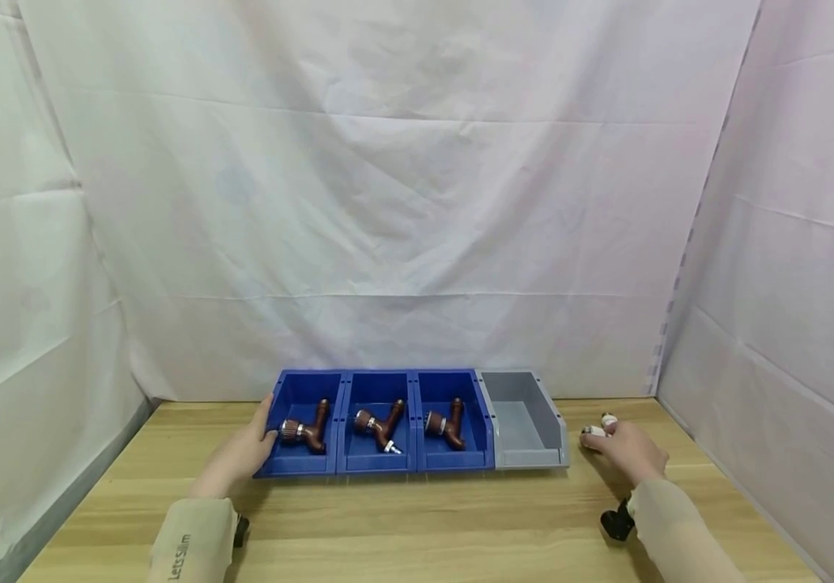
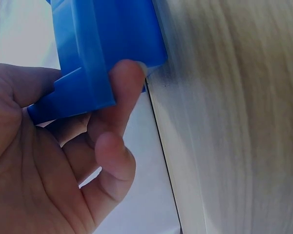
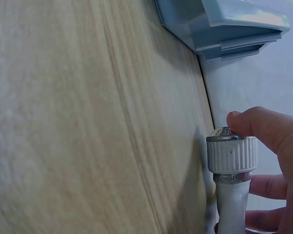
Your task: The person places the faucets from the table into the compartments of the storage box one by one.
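My left hand grips the side wall of the leftmost blue bin, thumb on one side and fingers on the other. At the right, my right hand holds a white tap with a ribbed knob and metal rings; the thumb rests on the knob's end and part of the body is hidden by the fingers. Three brown taps lie one per blue bin: a left tap, a middle tap with a metal nozzle, and a right tap.
A grey bin closes the row of blue bins on the right, between them and my right hand. Wooden tabletop runs in front. A white cloth hangs behind and at both sides.
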### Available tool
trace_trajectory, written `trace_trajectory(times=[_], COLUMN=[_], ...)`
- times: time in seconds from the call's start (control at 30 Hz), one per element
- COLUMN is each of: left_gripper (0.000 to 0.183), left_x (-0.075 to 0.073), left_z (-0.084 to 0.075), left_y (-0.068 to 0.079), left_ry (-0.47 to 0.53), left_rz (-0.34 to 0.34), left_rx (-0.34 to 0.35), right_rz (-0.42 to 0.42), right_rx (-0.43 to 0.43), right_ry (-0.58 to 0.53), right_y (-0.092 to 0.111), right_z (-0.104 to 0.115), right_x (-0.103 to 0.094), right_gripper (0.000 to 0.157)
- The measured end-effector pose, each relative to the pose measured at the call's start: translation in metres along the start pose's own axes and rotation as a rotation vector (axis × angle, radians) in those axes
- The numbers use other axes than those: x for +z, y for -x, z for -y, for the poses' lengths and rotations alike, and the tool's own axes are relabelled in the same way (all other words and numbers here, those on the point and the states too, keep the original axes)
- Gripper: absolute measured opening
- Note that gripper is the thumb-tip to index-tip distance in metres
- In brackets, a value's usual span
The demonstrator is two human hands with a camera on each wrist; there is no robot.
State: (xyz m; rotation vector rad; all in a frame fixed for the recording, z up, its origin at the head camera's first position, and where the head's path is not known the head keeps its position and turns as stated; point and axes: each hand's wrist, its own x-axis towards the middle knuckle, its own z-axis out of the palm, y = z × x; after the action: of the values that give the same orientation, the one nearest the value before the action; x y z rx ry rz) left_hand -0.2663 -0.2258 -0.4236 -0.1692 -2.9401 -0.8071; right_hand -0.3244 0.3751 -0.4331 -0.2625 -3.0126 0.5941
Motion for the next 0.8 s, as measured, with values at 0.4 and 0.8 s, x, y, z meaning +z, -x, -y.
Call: trace_trajectory(times=[0.4, 0.8], left_gripper=[0.065, 0.064], left_x=[-0.001, -0.002], left_z=[0.000, -0.001], left_y=[0.001, 0.001], left_ry=[-0.008, -0.003], left_rz=[0.021, 0.038], left_rx=[-0.008, -0.020], right_rz=[-0.031, -0.033], right_rx=[-0.016, -0.031], right_ry=[-0.006, -0.008], right_y=[0.002, 0.008], right_z=[-0.002, -0.002], right_x=[-0.001, -0.008], right_gripper=[0.057, 0.066])
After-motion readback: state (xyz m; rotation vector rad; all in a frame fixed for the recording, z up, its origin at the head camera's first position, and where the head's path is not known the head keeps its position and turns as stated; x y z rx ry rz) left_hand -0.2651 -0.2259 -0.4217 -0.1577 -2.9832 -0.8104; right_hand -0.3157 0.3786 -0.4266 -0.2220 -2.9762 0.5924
